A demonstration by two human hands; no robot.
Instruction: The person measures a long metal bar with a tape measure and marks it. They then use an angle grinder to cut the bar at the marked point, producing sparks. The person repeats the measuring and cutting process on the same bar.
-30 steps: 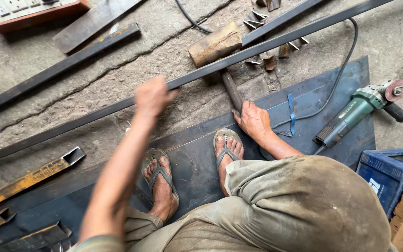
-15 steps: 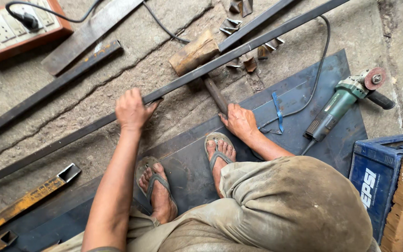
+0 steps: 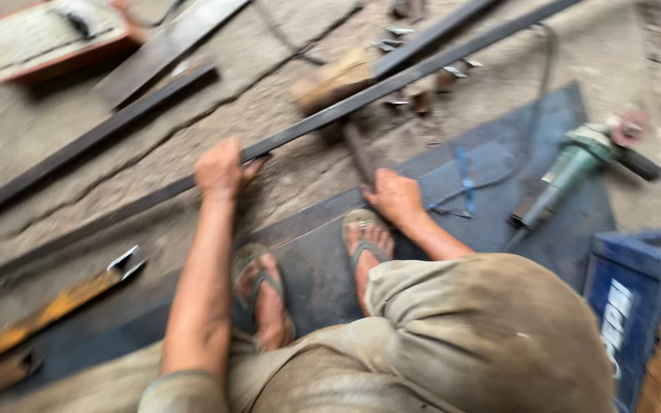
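Left hand [image 3: 219,170] grips a long steel bar [image 3: 392,80] mid-frame, steadying it; right hand [image 3: 396,197] closes on a hammer handle [image 3: 357,153], ready to lift.

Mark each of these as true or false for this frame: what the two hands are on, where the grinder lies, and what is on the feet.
1. The left hand grips the long dark metal bar that runs slantwise across the floor. True.
2. The right hand holds the green angle grinder. False: the grinder lies untouched on the dark sheet, apart from that hand, which rests on the handle of a hammer.
3. The person is barefoot. False: both feet wear sandals.
4. A blue crate stands at the right edge of the view. True.
5. The hammer's head lies under the metal bar. True, as far as the blur allows.
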